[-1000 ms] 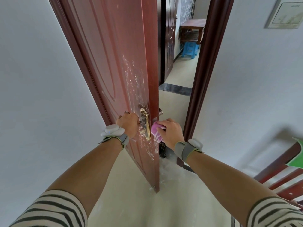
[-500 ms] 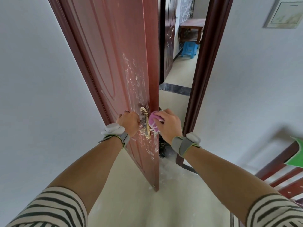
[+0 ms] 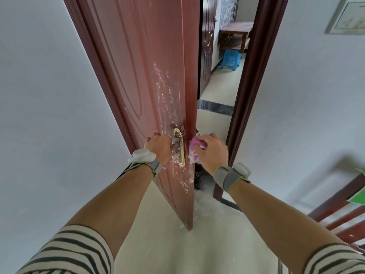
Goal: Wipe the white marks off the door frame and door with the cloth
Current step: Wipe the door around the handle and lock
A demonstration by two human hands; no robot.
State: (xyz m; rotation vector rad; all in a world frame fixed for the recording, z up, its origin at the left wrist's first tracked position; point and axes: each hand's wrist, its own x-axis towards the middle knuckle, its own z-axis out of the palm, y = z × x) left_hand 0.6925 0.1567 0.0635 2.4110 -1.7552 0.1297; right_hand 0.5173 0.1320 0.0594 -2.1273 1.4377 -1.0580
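Both of your hands are at the edge of the half-open door (image 3: 138,56), a reddish-brown wood-grain slab that stands edge-on to you. Your left hand (image 3: 158,146) is curled shut around the lever beside the gold handle plate (image 3: 180,149). Your right hand (image 3: 212,150) is closed on the pink cloth (image 3: 194,144), bunched in its fingers and pressed against the door's narrow edge just beside the plate. White marks (image 3: 167,95) streak the door face above the plate, and more run below it down toward the bottom corner. The dark door frame (image 3: 254,76) rises on the right of the opening, near your right wrist. Pale walls flank the doorway, with a framed picture (image 3: 347,16) high on the right one. The floor (image 3: 177,244) is cream with whitish dust near the door's foot. Through the gap you see a dark threshold strip (image 3: 215,106), a blue stool (image 3: 230,59) and a wooden table (image 3: 235,30) beyond it. Red wooden slats (image 3: 347,212) show at the lower right.
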